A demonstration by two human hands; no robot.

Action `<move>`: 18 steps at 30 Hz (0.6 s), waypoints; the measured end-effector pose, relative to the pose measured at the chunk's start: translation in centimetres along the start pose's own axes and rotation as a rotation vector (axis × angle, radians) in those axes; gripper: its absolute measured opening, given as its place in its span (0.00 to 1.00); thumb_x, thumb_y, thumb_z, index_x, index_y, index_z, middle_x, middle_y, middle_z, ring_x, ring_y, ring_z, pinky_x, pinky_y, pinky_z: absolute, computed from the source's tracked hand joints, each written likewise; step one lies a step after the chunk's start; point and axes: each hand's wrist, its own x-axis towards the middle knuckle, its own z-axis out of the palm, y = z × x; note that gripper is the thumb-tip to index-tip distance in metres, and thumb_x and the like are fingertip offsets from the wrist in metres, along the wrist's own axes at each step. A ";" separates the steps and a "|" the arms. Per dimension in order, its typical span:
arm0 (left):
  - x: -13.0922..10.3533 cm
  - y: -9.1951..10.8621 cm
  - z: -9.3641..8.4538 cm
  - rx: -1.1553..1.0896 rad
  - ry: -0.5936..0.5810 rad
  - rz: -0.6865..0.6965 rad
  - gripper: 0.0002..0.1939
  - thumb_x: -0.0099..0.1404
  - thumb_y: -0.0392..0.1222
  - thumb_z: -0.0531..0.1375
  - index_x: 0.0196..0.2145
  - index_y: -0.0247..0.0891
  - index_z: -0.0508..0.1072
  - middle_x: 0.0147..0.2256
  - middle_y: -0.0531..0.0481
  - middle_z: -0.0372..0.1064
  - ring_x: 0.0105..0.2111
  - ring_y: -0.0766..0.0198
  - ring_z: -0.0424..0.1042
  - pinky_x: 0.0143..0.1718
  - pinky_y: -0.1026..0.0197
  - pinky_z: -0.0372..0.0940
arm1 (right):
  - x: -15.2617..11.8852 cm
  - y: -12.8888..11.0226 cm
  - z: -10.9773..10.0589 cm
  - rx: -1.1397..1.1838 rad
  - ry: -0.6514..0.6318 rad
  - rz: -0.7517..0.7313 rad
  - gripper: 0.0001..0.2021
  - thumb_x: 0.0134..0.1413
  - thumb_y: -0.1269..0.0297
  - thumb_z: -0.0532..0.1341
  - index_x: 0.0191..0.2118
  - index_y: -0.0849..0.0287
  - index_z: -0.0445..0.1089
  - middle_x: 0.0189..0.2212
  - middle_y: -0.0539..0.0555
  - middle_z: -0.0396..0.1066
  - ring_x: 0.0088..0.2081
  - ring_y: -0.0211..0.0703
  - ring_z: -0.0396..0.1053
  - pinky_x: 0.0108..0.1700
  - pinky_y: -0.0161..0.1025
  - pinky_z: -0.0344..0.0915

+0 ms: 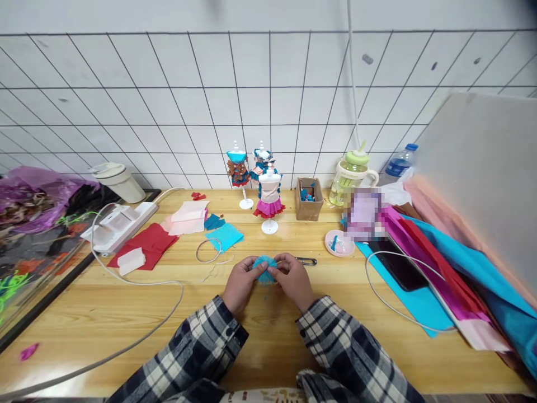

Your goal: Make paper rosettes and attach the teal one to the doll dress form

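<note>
Between my two hands is a small round piece of ruffled blue fabric [265,271], held just above the wooden table. My left hand [242,281] pinches its left side, thumb on top. From the other side my right hand [295,280] grips it with thumb and fingers. Right behind my right hand lies a small black-handled tool [307,261], partly hidden by the fingers. Three miniature dress forms stand beyond the hands; the nearest form [269,196] wears a pale top and a pink skirt with red trim.
Cut fabric in red [157,243], pale pink [187,217] and blue [225,237] lies left, near a power strip [126,226]. A cardboard box [309,210], a small dish [339,244], a jug [350,173], a phone [398,266] and folded cloth [444,268] are right. Cables cross both sides.
</note>
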 end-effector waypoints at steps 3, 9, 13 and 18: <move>0.1 0.0 0.4 -0.156 0.052 -0.017 0.15 0.51 0.45 0.71 0.33 0.35 0.75 0.32 0.50 0.74 0.32 0.66 0.70 0.36 0.63 0.64 | -0.1 0.0 0.3 0.067 0.015 0.074 0.16 0.44 0.59 0.66 0.39 0.58 0.65 0.24 0.49 0.73 0.25 0.40 0.70 0.22 0.33 0.65; 0.2 0.1 0.7 -0.186 0.071 -0.010 0.14 0.51 0.44 0.71 0.33 0.36 0.75 0.32 0.52 0.74 0.32 0.68 0.70 0.36 0.65 0.64 | -0.3 0.0 0.4 0.103 0.030 0.093 0.20 0.41 0.59 0.67 0.42 0.58 0.66 0.27 0.49 0.72 0.29 0.42 0.72 0.22 0.33 0.68; 0.2 0.0 0.6 -0.142 0.066 -0.005 0.14 0.51 0.45 0.71 0.33 0.36 0.75 0.33 0.51 0.74 0.33 0.67 0.70 0.38 0.63 0.64 | -0.1 0.0 0.2 0.099 0.029 0.069 0.20 0.41 0.58 0.67 0.42 0.58 0.67 0.31 0.51 0.72 0.29 0.41 0.71 0.22 0.33 0.67; 0.3 -0.4 0.2 0.069 -0.032 -0.013 0.15 0.52 0.48 0.69 0.33 0.36 0.76 0.31 0.49 0.75 0.31 0.63 0.71 0.37 0.61 0.64 | 0.5 -0.4 -0.2 -0.001 0.076 -0.023 0.12 0.44 0.58 0.65 0.34 0.59 0.72 0.29 0.52 0.72 0.27 0.37 0.66 0.26 0.34 0.65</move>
